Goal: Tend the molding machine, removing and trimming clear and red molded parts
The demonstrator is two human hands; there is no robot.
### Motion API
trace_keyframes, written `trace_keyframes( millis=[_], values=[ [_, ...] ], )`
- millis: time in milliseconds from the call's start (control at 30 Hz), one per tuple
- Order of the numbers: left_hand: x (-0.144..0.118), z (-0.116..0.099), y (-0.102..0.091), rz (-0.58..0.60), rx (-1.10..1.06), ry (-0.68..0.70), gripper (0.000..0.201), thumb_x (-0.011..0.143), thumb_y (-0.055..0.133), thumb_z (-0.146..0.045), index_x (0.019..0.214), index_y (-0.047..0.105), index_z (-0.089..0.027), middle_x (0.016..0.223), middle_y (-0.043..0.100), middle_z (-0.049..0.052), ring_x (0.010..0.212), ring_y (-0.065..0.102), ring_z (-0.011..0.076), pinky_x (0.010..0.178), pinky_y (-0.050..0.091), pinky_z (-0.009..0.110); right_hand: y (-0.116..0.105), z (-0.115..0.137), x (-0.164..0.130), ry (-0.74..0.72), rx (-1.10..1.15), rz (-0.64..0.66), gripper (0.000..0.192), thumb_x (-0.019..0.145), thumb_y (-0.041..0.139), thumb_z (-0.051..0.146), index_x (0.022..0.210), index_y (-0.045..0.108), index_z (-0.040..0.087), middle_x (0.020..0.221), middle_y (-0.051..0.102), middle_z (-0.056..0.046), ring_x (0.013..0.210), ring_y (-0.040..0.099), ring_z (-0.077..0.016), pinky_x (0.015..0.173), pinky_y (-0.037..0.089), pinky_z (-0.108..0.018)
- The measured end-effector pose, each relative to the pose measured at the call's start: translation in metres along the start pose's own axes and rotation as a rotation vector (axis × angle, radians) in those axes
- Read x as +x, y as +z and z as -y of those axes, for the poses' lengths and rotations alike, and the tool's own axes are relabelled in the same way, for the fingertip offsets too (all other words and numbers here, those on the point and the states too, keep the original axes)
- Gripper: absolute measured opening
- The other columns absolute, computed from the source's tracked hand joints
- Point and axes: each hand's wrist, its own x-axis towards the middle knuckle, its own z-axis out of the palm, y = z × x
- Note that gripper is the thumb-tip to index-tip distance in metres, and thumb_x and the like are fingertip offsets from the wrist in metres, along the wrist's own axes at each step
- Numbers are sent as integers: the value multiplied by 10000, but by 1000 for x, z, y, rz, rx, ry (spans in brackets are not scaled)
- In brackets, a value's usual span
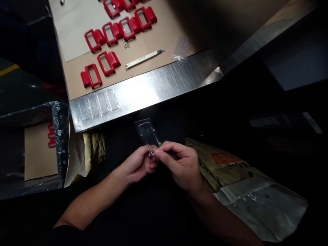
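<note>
Between my left hand (141,163) and my right hand (182,163) is a thin clear plastic piece (148,133), roughly rectangular with a raised frame line. The fingers of both hands pinch its lower end, and its far end points up toward the table. Four-sided clear plastic pieces (102,103), several in a row, lie on the metal table edge (143,90). Red plastic frames (109,64) with rectangular openings rest in rows on the brown cardboard behind. A pale pen-like knife or marker (143,59) with a dark tip lies beside them.
A crumpled clear plastic bit (181,49) lies on the cardboard (164,66). At the left, a box lined with dark plastic (58,143) holds cardboard and red parts (51,135). A printed sack (228,160) sits low at the right, with pale plastic (263,205) over it.
</note>
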Motion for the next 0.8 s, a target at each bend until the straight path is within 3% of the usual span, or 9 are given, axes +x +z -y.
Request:
trace_keyframes(
  millis=[67, 167, 233, 300, 400, 500, 567, 667, 800],
  values=[
    [-5, -9, -1, -91, 147, 224, 237, 864, 718, -351, 859, 615, -138, 669, 524, -7, 483, 463, 76, 376, 296, 135, -5, 0, -1, -3, -29, -5, 106, 910, 778, 201, 808, 750, 199, 739, 700, 7, 646, 633, -110, 597, 493, -183],
    [-19, -35, 7, -165, 433, 720, 289, 935, 689, -438, 994, 678, -155, 769, 585, 14, 560, 501, 79, 452, 367, 152, -10, -2, -4, 13, -85, -17, 122, 916, 782, 238, 802, 753, 206, 717, 680, 12, 618, 583, -96, 566, 450, -181],
    [-28, -52, 17, -145, 675, 932, 288, 934, 720, -428, 1050, 707, -165, 807, 616, 25, 617, 528, 91, 528, 425, 177, -12, -3, -6, 29, -111, -22, 137, 915, 788, 264, 796, 750, 207, 715, 671, 11, 610, 563, -97, 554, 429, -190],
    [-33, -63, 28, -196, 927, 1107, 191, 913, 764, -341, 957, 728, -158, 802, 629, 28, 650, 546, 99, 578, 450, 198, -12, -4, -8, 49, -125, -29, 155, 911, 794, 281, 786, 744, 205, 709, 657, 10, 605, 547, -99, 546, 412, -199],
    [-35, -63, 38, -365, 1266, 1526, 63, 882, 783, -180, 866, 734, -144, 816, 621, 29, 692, 563, 104, 606, 458, 216, -13, -8, -9, 95, -97, -69, 198, 901, 808, 305, 764, 720, 193, 678, 622, 14, 591, 519, -96, 538, 393, -204],
    [-41, -45, 39, -405, 1571, 1912, 183, 846, 804, -115, 1022, 753, -130, 835, 613, 34, 713, 570, 121, 613, 474, 249, -12, -12, -6, 144, -7, -135, 254, 898, 814, 332, 730, 701, 179, 649, 608, 11, 596, 520, -98, 559, 406, -204],
    [-47, -28, 38, -240, 1713, 1924, 217, 868, 774, -110, 1082, 743, -98, 830, 621, 40, 700, 579, 133, 593, 483, 276, -12, -12, -4, 183, 88, -175, 276, 893, 817, 345, 713, 696, 174, 639, 610, 7, 580, 511, -96, 547, 404, -202],
    [-53, -4, 36, 31, 1691, 1866, 146, 893, 702, -65, 1035, 735, -50, 790, 628, 36, 652, 592, 131, 544, 489, 293, -11, -7, -4, 242, 177, -194, 302, 877, 830, 347, 690, 676, 167, 615, 593, 14, 532, 468, -81, 495, 373, -192],
    [-49, 13, 32, 106, 1580, 1875, 108, 894, 677, -54, 984, 736, -44, 763, 621, 27, 613, 587, 122, 494, 478, 287, -9, 2, -8, 252, 167, -175, 305, 854, 845, 324, 666, 669, 160, 619, 600, 13, 534, 477, -75, 478, 372, -172]
  ],
)
